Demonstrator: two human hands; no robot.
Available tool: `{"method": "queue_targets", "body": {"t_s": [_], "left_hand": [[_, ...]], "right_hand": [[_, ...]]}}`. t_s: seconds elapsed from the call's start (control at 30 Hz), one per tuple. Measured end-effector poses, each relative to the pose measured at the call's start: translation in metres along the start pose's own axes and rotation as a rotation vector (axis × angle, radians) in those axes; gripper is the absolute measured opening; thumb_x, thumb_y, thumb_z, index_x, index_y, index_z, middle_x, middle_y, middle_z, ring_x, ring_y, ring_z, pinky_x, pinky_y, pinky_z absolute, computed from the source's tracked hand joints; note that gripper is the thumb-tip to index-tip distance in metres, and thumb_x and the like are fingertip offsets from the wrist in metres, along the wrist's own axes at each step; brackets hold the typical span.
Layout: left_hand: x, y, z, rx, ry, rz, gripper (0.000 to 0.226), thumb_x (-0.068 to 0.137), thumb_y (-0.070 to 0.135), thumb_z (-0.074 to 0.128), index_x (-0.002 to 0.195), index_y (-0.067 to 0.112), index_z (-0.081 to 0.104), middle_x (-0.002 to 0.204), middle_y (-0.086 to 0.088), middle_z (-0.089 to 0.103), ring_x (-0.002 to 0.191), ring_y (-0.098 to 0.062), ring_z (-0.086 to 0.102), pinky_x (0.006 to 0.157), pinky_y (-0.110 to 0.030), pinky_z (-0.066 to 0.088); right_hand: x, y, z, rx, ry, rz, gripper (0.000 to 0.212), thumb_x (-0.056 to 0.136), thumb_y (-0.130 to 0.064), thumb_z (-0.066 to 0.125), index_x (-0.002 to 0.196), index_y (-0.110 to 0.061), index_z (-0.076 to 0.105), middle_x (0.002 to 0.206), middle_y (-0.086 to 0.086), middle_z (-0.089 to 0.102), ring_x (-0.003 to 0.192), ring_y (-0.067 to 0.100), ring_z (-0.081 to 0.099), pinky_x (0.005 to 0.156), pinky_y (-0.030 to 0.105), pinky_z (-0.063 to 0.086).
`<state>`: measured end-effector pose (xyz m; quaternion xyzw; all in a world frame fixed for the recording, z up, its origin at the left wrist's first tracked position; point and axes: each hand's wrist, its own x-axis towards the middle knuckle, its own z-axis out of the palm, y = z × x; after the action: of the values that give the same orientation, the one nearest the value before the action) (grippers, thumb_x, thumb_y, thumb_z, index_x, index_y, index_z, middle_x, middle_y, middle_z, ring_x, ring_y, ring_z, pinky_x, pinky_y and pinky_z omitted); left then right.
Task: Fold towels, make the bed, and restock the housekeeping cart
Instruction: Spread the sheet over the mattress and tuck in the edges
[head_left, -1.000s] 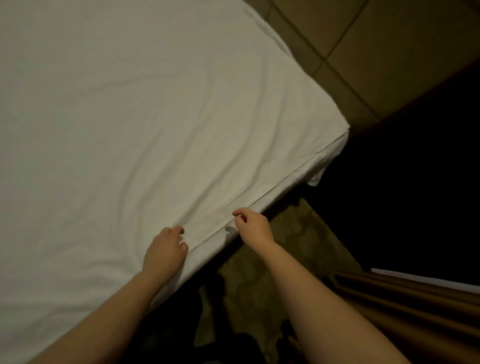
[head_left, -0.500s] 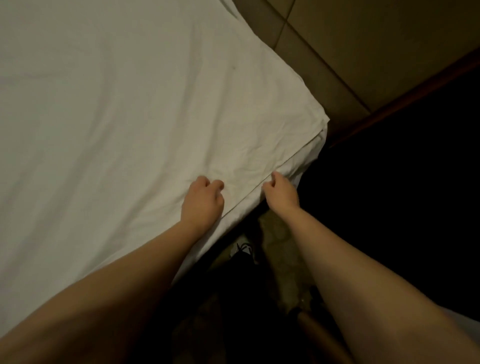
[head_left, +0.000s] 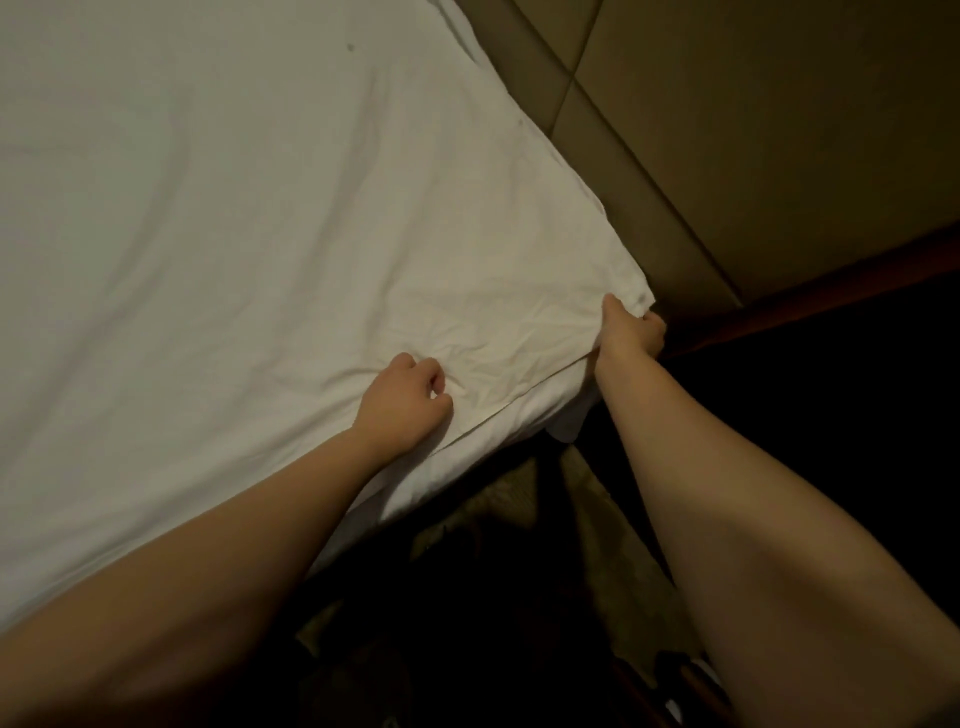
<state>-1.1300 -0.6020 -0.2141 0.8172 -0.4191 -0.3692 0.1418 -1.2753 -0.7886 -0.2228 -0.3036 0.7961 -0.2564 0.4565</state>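
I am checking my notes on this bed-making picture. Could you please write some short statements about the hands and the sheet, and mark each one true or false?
1. The right hand grips the sheet at the corner of the bed. True.
2. The left hand hangs beside the bed, off the sheet. False: it rests on top of the sheet near the edge, with its fingers curled.
3. The sheet is dark blue. False: it is white.
4. The cloth between the two hands is wrinkled. True.
5. A pillow lies on the sheet. False: no pillow is in view.
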Motion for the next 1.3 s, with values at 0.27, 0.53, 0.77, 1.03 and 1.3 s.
{"method": "queue_targets", "body": {"t_s": [0.27,0.53,0.77,1.03,1.3], "left_hand": [[0.005,0.005,-0.012,-0.137,-0.068,-0.084,0.010,0.088,0.015,0.056,0.093,0.012,0.064,0.089,-0.003,0.052,0.085,-0.018,0.048,0.065,-0.026,0.028],[-0.004,0.013,-0.015,-0.607,-0.053,-0.286,0.004,0.090,0.016,0.056,0.089,0.017,0.059,0.090,-0.004,0.058,0.079,-0.017,0.052,0.069,-0.027,0.042],[-0.055,0.054,-0.081,-1.252,0.114,-0.338,0.034,0.096,0.036,0.049,0.124,0.020,0.041,0.107,-0.003,0.052,0.092,-0.018,0.056,0.083,-0.033,0.050],[-0.138,0.007,-0.230,-1.375,0.194,-0.248,0.040,0.090,0.052,0.050,0.113,0.021,0.062,0.082,0.003,0.067,0.077,-0.016,0.064,0.056,-0.028,0.051],[-0.242,-0.125,-0.331,-1.392,0.205,-0.441,0.021,0.089,0.032,0.061,0.082,0.013,0.056,0.075,-0.004,0.052,0.063,-0.018,0.054,0.047,-0.025,0.049]], "right_hand": [[-0.004,-0.017,-0.017,0.044,-0.155,0.056,0.046,0.081,-0.007,0.072,0.123,-0.001,0.056,0.123,0.011,0.061,0.108,0.027,0.060,0.084,0.028,0.048],[-0.050,-0.036,-0.021,0.447,-0.373,0.162,0.039,0.082,0.001,0.068,0.119,-0.009,0.058,0.109,0.007,0.064,0.093,0.022,0.062,0.076,0.033,0.057],[-0.181,-0.063,0.000,0.049,-0.578,-0.233,0.015,0.087,-0.009,0.065,0.100,-0.008,0.060,0.096,0.003,0.063,0.092,0.020,0.058,0.088,0.028,0.047],[-0.369,-0.063,0.034,-0.485,-0.876,-0.748,0.027,0.095,-0.020,0.045,0.112,-0.009,0.062,0.105,0.009,0.067,0.097,0.027,0.063,0.081,0.034,0.050],[-0.558,-0.008,0.059,-0.754,-0.972,-0.983,0.016,0.091,-0.011,0.046,0.095,-0.005,0.060,0.073,0.003,0.053,0.079,0.027,0.053,0.057,0.028,0.033]]}}
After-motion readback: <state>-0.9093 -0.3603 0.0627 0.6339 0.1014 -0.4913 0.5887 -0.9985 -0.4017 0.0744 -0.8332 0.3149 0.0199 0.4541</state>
